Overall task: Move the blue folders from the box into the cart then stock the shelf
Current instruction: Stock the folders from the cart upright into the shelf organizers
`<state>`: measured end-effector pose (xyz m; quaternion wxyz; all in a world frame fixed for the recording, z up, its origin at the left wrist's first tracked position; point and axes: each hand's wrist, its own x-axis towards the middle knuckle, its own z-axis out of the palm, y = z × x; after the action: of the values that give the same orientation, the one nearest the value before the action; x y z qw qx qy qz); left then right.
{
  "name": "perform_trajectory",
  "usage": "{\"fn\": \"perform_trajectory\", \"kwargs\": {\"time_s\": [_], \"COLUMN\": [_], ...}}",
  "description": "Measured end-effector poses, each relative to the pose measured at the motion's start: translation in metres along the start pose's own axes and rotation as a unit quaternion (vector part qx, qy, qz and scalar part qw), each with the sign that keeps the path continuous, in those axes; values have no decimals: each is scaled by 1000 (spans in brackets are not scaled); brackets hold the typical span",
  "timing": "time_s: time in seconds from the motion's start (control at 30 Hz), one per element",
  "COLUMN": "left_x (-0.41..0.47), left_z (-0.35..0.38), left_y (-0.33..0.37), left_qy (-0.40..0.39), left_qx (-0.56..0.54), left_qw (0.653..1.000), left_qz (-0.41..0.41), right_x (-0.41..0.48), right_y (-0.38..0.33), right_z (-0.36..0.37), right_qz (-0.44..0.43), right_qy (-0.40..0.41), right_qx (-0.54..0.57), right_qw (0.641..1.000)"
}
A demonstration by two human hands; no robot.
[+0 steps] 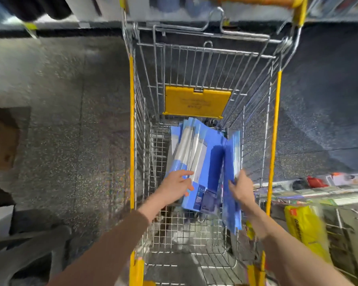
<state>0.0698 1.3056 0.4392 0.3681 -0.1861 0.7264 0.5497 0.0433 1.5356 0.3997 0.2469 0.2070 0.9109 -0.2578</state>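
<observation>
At nine o'clock lies a cardboard box (2,139). In the cart (131,141) at centre, my left hand (175,187) rests with its fingers loosely spread on the leaning stack of blue folders (196,162). At its three o'clock, my right hand (243,190) has its grip clamped round an upright bundle (232,203).

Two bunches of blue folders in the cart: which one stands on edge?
The right bunch, gripped by the right hand, beside the cart's right wall. The left bunch lies face up under the left hand.
</observation>
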Motion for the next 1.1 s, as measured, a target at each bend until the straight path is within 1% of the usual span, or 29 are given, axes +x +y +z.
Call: {"fn": "perform_trajectory", "kwargs": {"time_s": [0.1, 0.27, 0.33, 0.47, 0.53, 0.6, 0.7, 0.77, 0.8, 0.93, 1.03, 1.1], "left_x": [-28, -67, -86, -136, -162, -185, -212, -226, -232, -250, -258, -259], "left_z": [-5, -15, -19, -15, -3, 10, 24, 29, 31, 39, 48, 56], "left_y": [3, -7, -10, -9, -4, 4, 10, 12, 14, 18, 20, 18], "left_qy": [-3, 3, 10, 10, -7, -49, -81, -84, -89, -136, -142, -146], "left_qx": [-18, -43, -41, -4, -7, -44, -100, -94, -102, -156, -119, -98], "left_qw": [1000, 998, 997, 991, 987, 982, 979, 978, 974, 956, 949, 939], "left_qz": [17, 44, 66, 131, 160, 175, 160, 169, 181, 207, 256, 297], "right_x": [-45, -127, -159, -220, -247, -270, -294, -309, -317, -342, -350, -354], "right_y": [-1, -10, -19, -37, -46, -52, -59, -63, -65, -64, -52, -43], "right_z": [-4, -4, -9, -27, -36, -43, -49, -52, -55, -71, -78, -82], "right_qz": [-21, -62, -83, -101, -121, -135, -137, -133, -145, -191, -213, -205], "right_qy": [50, 139, 172, 206, 223, 240, 234, 224, 215, 134, 116, 103], "right_qx": [1, 79, 100, 141, 163, 191, 276, 304, 316, 372, 391, 423], "right_qw": [999, 985, 976, 963, 953, 942, 922, 916, 912, 898, 888, 877]}}
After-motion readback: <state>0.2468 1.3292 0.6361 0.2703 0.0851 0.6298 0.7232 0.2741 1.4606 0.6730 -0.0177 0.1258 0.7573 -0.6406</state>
